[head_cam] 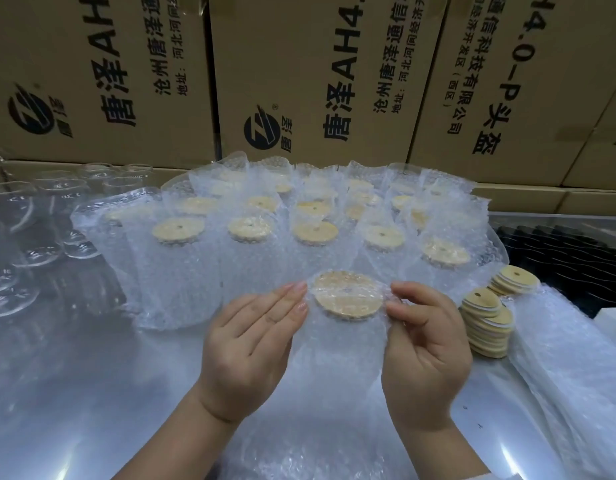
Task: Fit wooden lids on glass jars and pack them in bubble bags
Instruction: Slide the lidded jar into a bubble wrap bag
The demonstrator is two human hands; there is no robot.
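A left hand and a right hand hold a bubble bag upright at a shiny table. The left hand's fingers lie straight against the bag's left side. The right hand's curled fingers and thumb pinch its right edge near the top. A round wooden lid shows through the film at the bag's top. Behind it stand rows of packed bags, each showing a lid with a small centre hole. Bare glass jars stand at the left. At the right, a leaning pile of lids rests beside flat bags. Cardboard boxes form a wall at the back.
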